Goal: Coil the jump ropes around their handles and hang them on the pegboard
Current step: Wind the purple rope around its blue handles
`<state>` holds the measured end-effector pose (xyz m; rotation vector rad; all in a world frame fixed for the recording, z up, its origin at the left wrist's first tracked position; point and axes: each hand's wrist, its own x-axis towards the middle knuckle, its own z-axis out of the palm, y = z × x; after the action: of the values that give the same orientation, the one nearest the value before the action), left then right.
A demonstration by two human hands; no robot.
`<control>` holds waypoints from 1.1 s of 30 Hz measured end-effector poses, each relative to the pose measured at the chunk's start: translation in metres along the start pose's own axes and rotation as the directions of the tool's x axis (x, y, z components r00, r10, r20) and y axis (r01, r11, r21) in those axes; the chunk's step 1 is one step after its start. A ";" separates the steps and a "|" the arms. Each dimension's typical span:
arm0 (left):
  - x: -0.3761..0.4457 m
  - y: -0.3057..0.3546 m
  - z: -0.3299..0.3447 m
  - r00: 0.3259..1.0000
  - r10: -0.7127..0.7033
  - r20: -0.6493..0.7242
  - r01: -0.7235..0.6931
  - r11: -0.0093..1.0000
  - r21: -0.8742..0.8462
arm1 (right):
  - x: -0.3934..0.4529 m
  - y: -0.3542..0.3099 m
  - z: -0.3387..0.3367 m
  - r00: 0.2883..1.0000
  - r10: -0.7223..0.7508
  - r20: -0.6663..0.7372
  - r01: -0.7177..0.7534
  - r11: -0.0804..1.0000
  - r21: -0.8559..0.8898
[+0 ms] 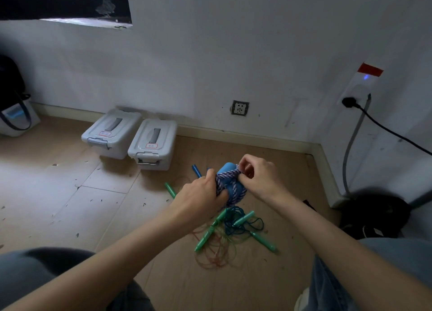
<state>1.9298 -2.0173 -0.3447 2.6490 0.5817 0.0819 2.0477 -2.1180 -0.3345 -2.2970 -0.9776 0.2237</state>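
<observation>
Your left hand [201,195] reaches forward, palm down, fingers curled round the blue handles [230,177] wound with purple-and-white rope [228,178], held above the floor [70,193]. Your right hand [259,176] meets the bundle from the right, thumb and fingertips pinching a rope strand at its top. Red-bordered labels on the two grey storage boxes [131,136] by the wall are too small to read.
</observation>
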 end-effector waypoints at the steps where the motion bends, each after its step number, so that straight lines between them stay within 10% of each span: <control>1: 0.002 -0.003 -0.001 1.000 -0.005 0.013 0.006 1.000 -0.021 | 0.000 0.000 -0.001 1.000 -0.006 0.026 0.005 1.000 0.024; 5: 0.006 -0.009 -0.004 0.998 -0.023 0.057 0.030 0.992 -0.125 | 0.002 -0.003 -0.009 0.990 0.080 0.121 -0.108 0.962 0.252; 11: 0.000 -0.003 0.001 0.998 0.042 0.036 -0.042 0.999 0.006 | -0.007 -0.005 -0.002 0.987 -0.153 0.053 0.160 0.972 -0.170; 14: 0.002 -0.004 -0.003 0.998 0.046 0.035 -0.043 0.996 -0.077 | -0.002 -0.005 -0.005 0.998 -0.062 -0.018 0.063 0.994 0.092; 18: 0.006 -0.005 -0.007 0.997 0.073 -0.019 -0.075 0.986 -0.151 | 0.003 -0.007 -0.019 0.953 0.245 0.176 -0.292 0.596 0.748; 23: 0.007 -0.017 -0.014 0.984 0.154 -0.088 -0.166 0.975 -0.145 | 0.003 -0.005 -0.033 0.924 0.183 0.336 -0.369 0.193 0.909; 28: 0.003 -0.011 -0.004 0.998 0.064 -0.006 -0.064 0.991 -0.113 | 0.000 -0.009 -0.018 0.995 0.046 0.088 -0.082 0.879 0.470; 33: 0.008 -0.007 0.001 0.999 0.003 -0.053 -0.009 0.993 -0.115 | -0.003 -0.014 -0.018 0.996 0.006 0.086 -0.042 0.902 0.429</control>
<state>1.9346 -2.0084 -0.3488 2.5429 0.5690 0.1817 2.0443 -2.1212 -0.3120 -1.9041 -0.8402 0.4980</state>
